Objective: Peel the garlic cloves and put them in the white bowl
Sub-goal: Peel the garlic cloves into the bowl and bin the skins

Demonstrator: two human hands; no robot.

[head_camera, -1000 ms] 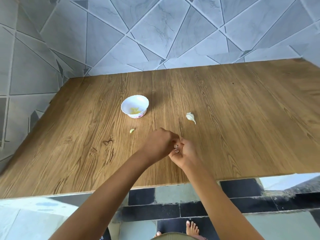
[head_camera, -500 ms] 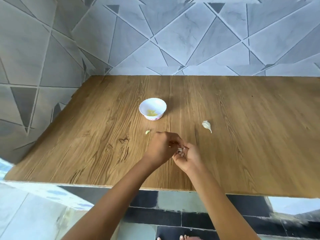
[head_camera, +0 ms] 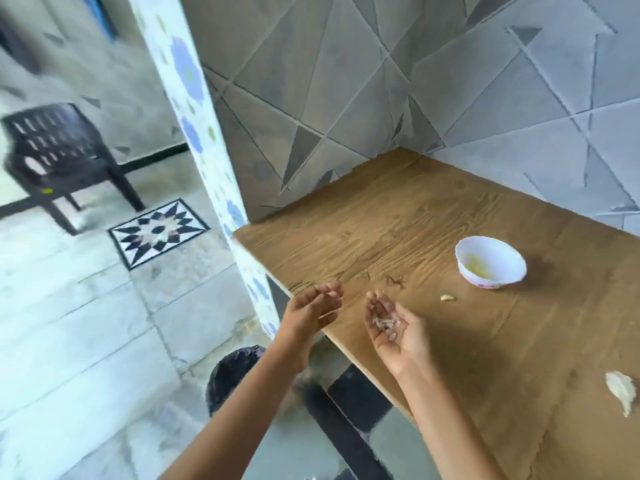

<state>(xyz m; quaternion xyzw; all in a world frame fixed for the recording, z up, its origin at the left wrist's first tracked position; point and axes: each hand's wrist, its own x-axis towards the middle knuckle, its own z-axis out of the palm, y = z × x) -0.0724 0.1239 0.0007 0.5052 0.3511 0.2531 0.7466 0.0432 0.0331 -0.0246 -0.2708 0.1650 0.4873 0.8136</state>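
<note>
Head view took in the wooden table (head_camera: pixel 415 216), set into a corner of the grey tiled wall (head_camera: pixel 346 81), with a flower-patterned pillar (head_camera: pixel 188 84) at its left end. A dark chair (head_camera: pixel 59 150) stood well apart on the floor to the left, and a blurred black bin (head_camera: pixel 232 372) sat below the table's near edge. The left hand (head_camera: pixel 311 308) hung over that edge, fingers nearly straight, palm turned toward the other hand, gripping nothing. The right hand (head_camera: pixel 394 330) lay palm up above the table, fingers loosely spread, carrying a small heap of papery garlic skins (head_camera: pixel 382 323) without closing round them. The white bowl (head_camera: pixel 490 261) stood on the table beyond the right hand, with pale yellow peeled garlic (head_camera: pixel 476 266) inside. An unpeeled garlic piece (head_camera: pixel 621 393) lay near the right border, and 1 peeled clove (head_camera: pixel 447 298) lay on the wood near the bowl, not touching it
</note>
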